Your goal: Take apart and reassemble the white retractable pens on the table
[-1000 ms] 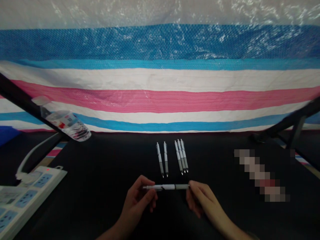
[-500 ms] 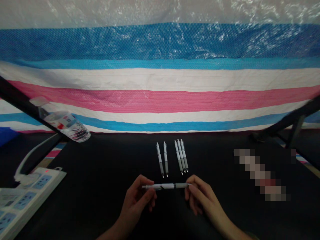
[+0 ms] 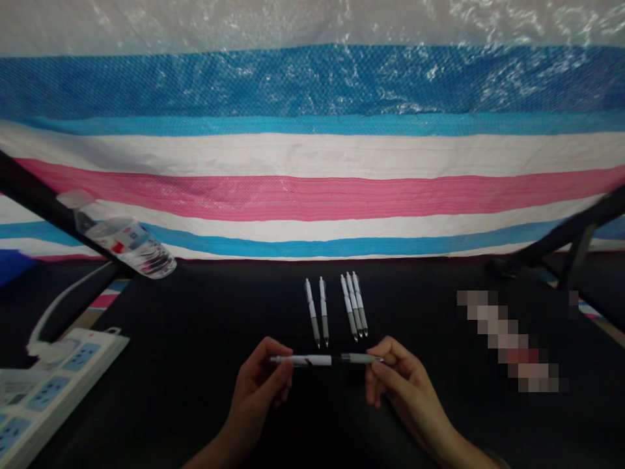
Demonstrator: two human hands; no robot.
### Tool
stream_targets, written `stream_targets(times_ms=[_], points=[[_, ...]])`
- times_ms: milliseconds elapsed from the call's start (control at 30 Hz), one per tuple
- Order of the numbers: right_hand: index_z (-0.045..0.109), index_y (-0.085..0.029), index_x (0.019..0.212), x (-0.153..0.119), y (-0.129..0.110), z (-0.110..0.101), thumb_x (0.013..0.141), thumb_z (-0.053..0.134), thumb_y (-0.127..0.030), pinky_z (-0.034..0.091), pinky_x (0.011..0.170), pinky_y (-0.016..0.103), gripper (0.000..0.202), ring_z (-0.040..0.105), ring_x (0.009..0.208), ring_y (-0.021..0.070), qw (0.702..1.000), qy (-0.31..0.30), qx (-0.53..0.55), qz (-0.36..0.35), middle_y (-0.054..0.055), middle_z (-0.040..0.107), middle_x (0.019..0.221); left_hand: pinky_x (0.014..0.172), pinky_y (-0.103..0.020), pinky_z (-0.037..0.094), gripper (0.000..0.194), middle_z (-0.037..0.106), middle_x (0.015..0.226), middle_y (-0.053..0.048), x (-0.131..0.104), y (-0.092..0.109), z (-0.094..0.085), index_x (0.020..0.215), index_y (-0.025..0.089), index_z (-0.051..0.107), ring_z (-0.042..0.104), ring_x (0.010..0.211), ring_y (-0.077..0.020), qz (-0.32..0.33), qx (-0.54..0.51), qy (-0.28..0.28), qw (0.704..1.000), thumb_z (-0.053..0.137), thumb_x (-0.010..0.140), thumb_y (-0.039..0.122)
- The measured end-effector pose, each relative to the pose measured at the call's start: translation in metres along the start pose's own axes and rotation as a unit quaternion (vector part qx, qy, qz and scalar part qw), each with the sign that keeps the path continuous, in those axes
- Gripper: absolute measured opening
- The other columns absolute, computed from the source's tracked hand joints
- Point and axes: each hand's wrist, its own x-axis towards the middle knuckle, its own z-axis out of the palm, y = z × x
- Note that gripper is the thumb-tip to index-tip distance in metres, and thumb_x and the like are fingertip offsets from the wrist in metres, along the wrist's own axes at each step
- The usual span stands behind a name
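Between thumb and fingers, my left hand [image 3: 261,378] pinches the white pen barrel [image 3: 317,360], its clicker end pointing left. My right hand [image 3: 403,378] is closed on the grey front grip section [image 3: 359,358] of the same pen, near its tip. A short dark stretch separates the two parts, which lie in one level line; whether something thin bridges it I cannot tell. Just beyond my hands lie a pair of white-and-grey pens [image 3: 323,309] and a group of three similar pens [image 3: 353,305], tips toward me.
A white power strip [image 3: 63,384] with a plugged-in cable lies at the left on the black table [image 3: 161,365]. Behind it a clear water bottle [image 3: 131,244] stands by a dark bar. A blurred-out patch [image 3: 508,342] is at right. Striped sheeting [image 3: 312,195] hangs behind.
The pen has come apart in the middle. My left hand has moved a little left with the barrel, my right hand slightly right with the grip section. The other pens have not moved.
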Motion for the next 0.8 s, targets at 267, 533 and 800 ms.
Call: stream_targets(times_ms=[267,533,800], points=[[0.067,-0.019,0.088,-0.004,0.002,-0.009,0.085,0.079,-0.034,0.040,0.043,0.016,0.020,0.055,0.044,0.0079,0.992,0.063,0.012,-0.105,-0.004,0.063,0.058,0.044,-0.017,0.036,0.040,0.055,0.054,0.006,0.003,0.007,-0.002,0.083,0.019,0.065,0.046,0.048,-0.0085,0.026,-0.061,0.054,0.996,0.085,0.073,0.052],[0.068,-0.020,0.091,-0.005,0.004,-0.012,0.087,0.077,-0.032,0.039,0.044,0.016,0.016,0.057,0.045,0.0080,0.991,0.053,0.019,-0.120,-0.003,0.064,0.060,0.044,-0.016,0.036,0.041,0.055,0.054,0.006,0.004,0.010,-0.002,0.082,0.018,0.065,0.045,0.048,-0.0078,0.028,-0.077,0.053,0.995,0.086,0.072,0.052],[0.067,-0.020,0.094,-0.006,0.000,0.000,0.092,0.073,-0.034,0.052,0.050,0.020,0.015,0.070,0.056,0.0133,0.992,-0.028,-0.058,-0.106,0.001,0.073,0.071,0.040,-0.016,0.036,0.040,0.062,0.059,0.004,0.001,0.002,0.003,0.087,0.018,0.061,0.051,0.046,-0.0084,-0.010,-0.031,-0.031,0.999,0.080,0.079,0.053]])
